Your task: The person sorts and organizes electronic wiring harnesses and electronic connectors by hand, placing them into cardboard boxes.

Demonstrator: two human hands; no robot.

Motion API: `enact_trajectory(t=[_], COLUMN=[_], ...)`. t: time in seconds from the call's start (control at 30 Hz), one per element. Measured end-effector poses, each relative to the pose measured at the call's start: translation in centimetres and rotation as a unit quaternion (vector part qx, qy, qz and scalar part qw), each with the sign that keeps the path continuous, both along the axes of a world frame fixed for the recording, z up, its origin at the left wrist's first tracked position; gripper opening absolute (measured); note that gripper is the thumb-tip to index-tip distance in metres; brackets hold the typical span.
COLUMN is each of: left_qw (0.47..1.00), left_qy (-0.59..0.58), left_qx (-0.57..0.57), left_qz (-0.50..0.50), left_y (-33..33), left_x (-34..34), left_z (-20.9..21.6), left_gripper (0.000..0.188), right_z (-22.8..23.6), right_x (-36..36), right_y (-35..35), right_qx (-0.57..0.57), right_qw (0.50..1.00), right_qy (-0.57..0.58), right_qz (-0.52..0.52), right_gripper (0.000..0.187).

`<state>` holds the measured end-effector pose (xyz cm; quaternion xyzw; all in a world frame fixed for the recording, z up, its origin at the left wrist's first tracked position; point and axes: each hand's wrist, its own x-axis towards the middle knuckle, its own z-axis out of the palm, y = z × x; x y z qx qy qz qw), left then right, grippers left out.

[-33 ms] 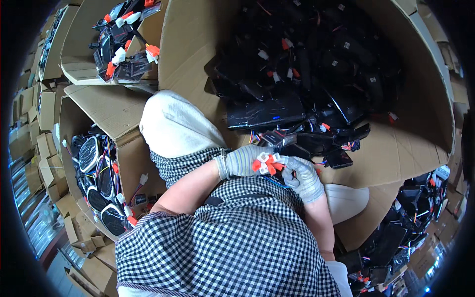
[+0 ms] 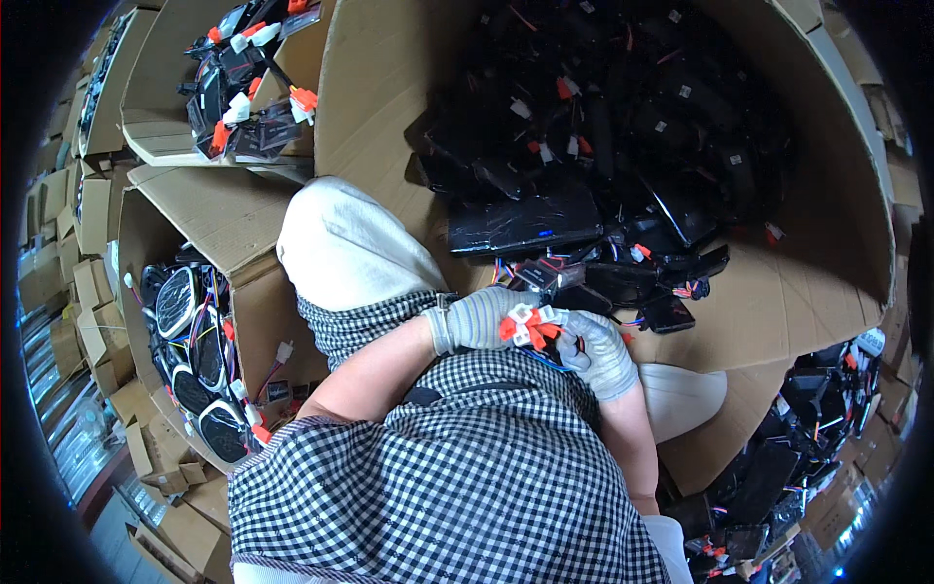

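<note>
My left hand [image 2: 475, 319], in a pale striped glove, is closed around a bunch of red and white plug connectors [image 2: 532, 327] above my lap. The curled fingers of my right hand [image 2: 598, 356], gloved alike, close on the bunch's right side. Blue wires [image 2: 550, 361] hang below the plugs. Just beyond my hands, a clear-wrapped dark unit [image 2: 548, 276] with coloured wires lies by the edge of a heap of black wrapped parts [image 2: 603, 146]. My fingers partly cover the bunch, so I cannot see what the wires lead to.
The heap lies inside a large open cardboard box [image 2: 375, 92]. On the left, one box [image 2: 277, 321] holds white-rimmed black parts [image 2: 176, 304], and another beyond it holds wired units [image 2: 243, 127]. More black parts [image 2: 764, 482] are piled at the lower right. My white-clad knee [image 2: 350, 243] rests against the big box.
The whole view has shifted very slightly. My hands stay closed on the connector bunch in nearly the same place.
</note>
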<state>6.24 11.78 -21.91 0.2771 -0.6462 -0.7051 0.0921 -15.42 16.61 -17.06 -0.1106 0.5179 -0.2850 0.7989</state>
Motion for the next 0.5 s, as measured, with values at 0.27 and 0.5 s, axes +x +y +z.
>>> enact_trajectory(t=[0.27,0.5], left_qw=[1.000,0.998], left_qy=[-0.012,-0.019], left_qx=[-0.019,-0.055], left_qz=[-0.012,-0.023], left_y=[-0.7,-1.0], left_x=[0.0,0.1], left_z=[0.9,1.2], left_gripper=[0.041,0.042], right_z=[-0.2,0.4], right_x=[0.1,0.1], right_y=[-0.3,-0.3], right_qx=[0.046,0.026], right_qw=[0.999,1.000], right_qy=[0.000,0.009], right_qz=[-0.009,0.006], right_gripper=[0.043,0.046])
